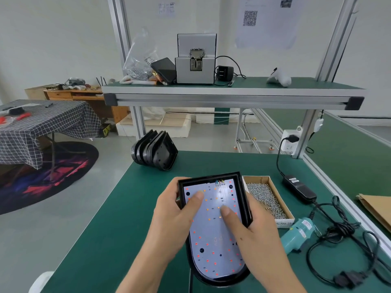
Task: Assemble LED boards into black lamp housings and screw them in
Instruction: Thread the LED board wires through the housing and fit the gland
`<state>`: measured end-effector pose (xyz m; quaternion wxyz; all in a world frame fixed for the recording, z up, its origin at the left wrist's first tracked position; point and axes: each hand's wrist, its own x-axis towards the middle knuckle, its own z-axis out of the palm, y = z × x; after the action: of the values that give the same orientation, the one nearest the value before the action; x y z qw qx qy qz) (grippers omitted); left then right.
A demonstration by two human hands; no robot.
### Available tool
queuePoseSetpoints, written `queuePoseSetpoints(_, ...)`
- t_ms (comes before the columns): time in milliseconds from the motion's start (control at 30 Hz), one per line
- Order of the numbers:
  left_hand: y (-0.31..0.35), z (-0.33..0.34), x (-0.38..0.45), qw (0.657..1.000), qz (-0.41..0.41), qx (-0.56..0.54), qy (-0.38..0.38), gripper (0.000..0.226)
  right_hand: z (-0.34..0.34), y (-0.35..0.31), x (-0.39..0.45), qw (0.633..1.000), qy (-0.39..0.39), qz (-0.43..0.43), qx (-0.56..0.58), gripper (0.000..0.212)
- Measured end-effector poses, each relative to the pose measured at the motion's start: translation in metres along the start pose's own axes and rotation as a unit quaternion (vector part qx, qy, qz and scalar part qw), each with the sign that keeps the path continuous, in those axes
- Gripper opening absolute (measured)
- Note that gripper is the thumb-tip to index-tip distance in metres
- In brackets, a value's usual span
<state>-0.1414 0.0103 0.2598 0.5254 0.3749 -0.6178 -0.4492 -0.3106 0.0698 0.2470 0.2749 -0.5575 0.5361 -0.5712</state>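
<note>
A black lamp housing (243,199) with a rounded near end lies on the green bench in front of me. Inside it sits a white LED board (213,244) dotted with small red and orange LEDs, with coloured wires at its far edge. My left hand (171,216) grips the housing's left wall, its thumb pressing on the board near the far left corner. My right hand (251,231) grips the right wall, its thumb pressing on the board's middle.
A cardboard box of screws (267,198) stands just right of the housing. A teal electric screwdriver (298,234) lies beside it with its black power supply (300,188) and tangled cable. Stacked empty black housings (155,152) lean at the bench's far left. A screw feeder (195,60) sits on the shelf.
</note>
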Motion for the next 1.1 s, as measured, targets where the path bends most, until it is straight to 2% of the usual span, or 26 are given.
queuePoseSetpoints(200, 0.002, 0.004, -0.001, 0.999, 0.006, 0.034, 0.022, 0.012, -0.001, 0.003, 0.003, 1.000, -0.003, 0.025, 0.003, 0.017)
queuePoseSetpoints(433, 0.005, 0.009, -0.005, 0.998, -0.003, 0.049, 0.032, 0.026, -0.004, 0.001, 0.002, 0.999, 0.022, 0.043, 0.000, 0.011)
queuePoseSetpoints(533, 0.005, 0.013, -0.008, 0.997, -0.011, 0.055, 0.056, 0.020, -0.007, -0.002, 0.003, 0.998, 0.023, 0.053, -0.020, 0.007)
queuePoseSetpoints(600, 0.006, 0.016, -0.010, 0.996, -0.012, 0.057, 0.069, 0.010, -0.008, -0.004, 0.004, 0.997, 0.030, 0.053, -0.036, 0.018)
queuePoseSetpoints(733, 0.007, 0.019, -0.013, 0.995, -0.012, 0.065, 0.079, 0.007, -0.011, -0.005, 0.004, 0.994, 0.044, 0.055, -0.089, 0.049)
queuePoseSetpoints(900, 0.008, 0.022, -0.015, 0.996, -0.029, 0.057, 0.065, 0.008, -0.013, -0.007, 0.005, 0.991, 0.044, 0.057, -0.113, 0.049)
queuePoseSetpoints(1000, 0.007, 0.024, -0.018, 0.998, -0.035, 0.040, 0.046, 0.020, -0.014, -0.008, 0.004, 0.992, 0.042, 0.053, -0.105, 0.048)
queuePoseSetpoints(1100, 0.007, 0.024, -0.020, 0.998, -0.027, 0.042, 0.047, 0.022, -0.015, -0.009, 0.004, 0.993, 0.038, 0.063, -0.095, 0.049)
